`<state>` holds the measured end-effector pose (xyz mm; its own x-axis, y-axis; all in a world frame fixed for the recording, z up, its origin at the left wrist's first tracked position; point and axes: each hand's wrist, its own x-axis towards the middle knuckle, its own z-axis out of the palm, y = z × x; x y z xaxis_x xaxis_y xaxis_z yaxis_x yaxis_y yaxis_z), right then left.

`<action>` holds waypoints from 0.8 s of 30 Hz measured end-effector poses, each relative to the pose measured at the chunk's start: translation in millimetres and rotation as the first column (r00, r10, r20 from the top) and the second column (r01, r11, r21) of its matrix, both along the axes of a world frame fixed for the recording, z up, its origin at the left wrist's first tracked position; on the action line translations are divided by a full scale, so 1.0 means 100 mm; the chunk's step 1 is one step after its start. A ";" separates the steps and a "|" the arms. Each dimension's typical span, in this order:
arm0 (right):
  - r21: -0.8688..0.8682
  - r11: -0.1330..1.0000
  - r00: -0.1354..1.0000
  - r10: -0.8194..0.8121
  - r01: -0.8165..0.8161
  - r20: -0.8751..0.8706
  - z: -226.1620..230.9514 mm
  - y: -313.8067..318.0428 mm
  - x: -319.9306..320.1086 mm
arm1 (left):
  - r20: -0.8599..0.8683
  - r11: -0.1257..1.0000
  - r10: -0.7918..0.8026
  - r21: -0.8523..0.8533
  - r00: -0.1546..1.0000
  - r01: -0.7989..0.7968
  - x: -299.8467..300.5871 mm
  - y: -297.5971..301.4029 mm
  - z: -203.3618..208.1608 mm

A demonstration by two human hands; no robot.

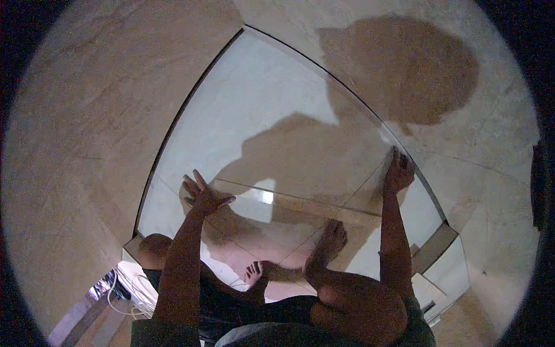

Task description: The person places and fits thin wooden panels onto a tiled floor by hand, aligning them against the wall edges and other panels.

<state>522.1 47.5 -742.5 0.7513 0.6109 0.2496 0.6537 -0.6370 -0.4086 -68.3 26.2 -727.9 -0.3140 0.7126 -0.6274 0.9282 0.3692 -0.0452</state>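
Observation:
My left hand (203, 195) lies with its fingers spread on the pale, glossy floor tiles (243, 87), left of the middle. Over at the right, my right hand (399, 172) is at the floor's edge by the wall. Its fingers are bent and closed together; whatever they may hold is too small and dark to make out. Between the two hands a narrow beige strip (324, 206) crosses the floor at a slant, and I cannot tell whether it is a raised tile edge. A bright reflection shines near its left part.
Beige stone-patterned walls (87, 104) meet at a far corner, with a dark gap along their foot. My bare feet (334, 237) are on the floor close in. White cables (139, 289) lie at the lower left. A large shadow covers the floor's middle and the right wall.

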 end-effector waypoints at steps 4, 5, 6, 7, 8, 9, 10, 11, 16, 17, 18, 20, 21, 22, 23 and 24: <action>0.125 0.988 0.996 0.092 -0.090 -0.006 0.14 0.00 -0.13 | 0.021 0.999 0.031 -0.040 0.999 -0.030 0.04 0.02 0.13; 0.122 0.988 0.995 0.097 -0.096 -0.002 0.12 0.00 -0.09 | 0.029 0.997 0.045 -0.063 0.999 -0.043 0.07 0.04 0.14; 0.109 0.991 0.997 0.082 -0.082 0.007 0.06 -0.02 -0.02 | 0.035 0.995 0.058 -0.087 0.998 -0.054 0.11 0.05 0.14; 0.096 0.993 0.998 0.065 -0.066 0.016 0.01 -0.05 0.03 | 0.038 0.994 0.059 -0.090 0.998 -0.056 0.14 0.06 0.14; 0.096 0.993 0.997 0.070 -0.072 0.020 0.00 -0.04 0.04 | 0.042 0.994 0.067 -0.090 0.997 -0.063 0.14 0.06 0.14; 0.092 0.992 0.995 0.076 -0.081 0.067 -0.02 -0.03 0.05 | 0.046 0.994 0.073 -0.090 0.996 -0.069 0.14 0.06 0.14; 0.087 0.992 0.990 0.080 -0.090 0.115 -0.03 -0.02 0.06 | 0.050 0.993 0.077 -0.090 0.996 -0.072 0.14 0.06 0.13; 0.084 0.993 0.991 0.078 -0.087 0.110 -0.04 -0.03 0.04 | 0.026 0.993 0.086 -0.078 0.996 -0.083 0.14 0.06 0.12; 0.104 0.990 0.995 0.086 -0.092 0.058 -0.03 -0.02 0.05 | 0.029 0.997 0.049 -0.053 0.998 -0.047 0.12 0.03 0.06; 0.102 0.991 0.995 0.081 -0.087 0.059 -0.02 -0.01 0.02 | 0.022 0.998 0.043 -0.038 0.999 -0.042 0.10 0.02 0.06; 0.079 0.995 0.998 0.062 -0.062 0.003 0.00 0.00 -0.02 | 0.014 0.999 0.038 -0.023 0.999 -0.037 0.07 0.01 0.06; 0.051 0.998 0.998 0.037 -0.034 -0.052 -0.06 -0.01 0.01 | 0.013 0.999 0.026 -0.019 1.000 -0.026 0.02 0.00 0.06; 0.058 0.997 0.998 0.053 -0.055 0.031 -0.13 -0.03 0.10 | 0.021 1.000 0.017 -0.008 1.000 -0.017 0.06 0.02 0.05; 0.063 0.995 0.991 0.069 -0.076 0.115 -0.18 -0.05 0.20 | 0.031 1.000 0.012 -0.008 0.999 -0.011 0.11 0.03 0.03; 0.059 0.996 0.992 0.064 -0.071 0.113 -0.20 -0.05 0.19 | 0.024 1.000 0.016 -0.011 1.000 -0.016 0.12 0.03 0.04; 0.071 0.996 0.994 0.042 -0.049 0.099 -0.21 -0.05 0.17 | 0.018 1.000 0.020 -0.014 1.000 -0.020 0.13 0.03 0.05</action>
<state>539.2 42.5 -763.9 0.6929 0.6212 0.3660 0.7205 -0.5762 -0.3860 -55.6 29.4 -723.1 -0.3166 0.6974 -0.6430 0.9214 0.3871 -0.0338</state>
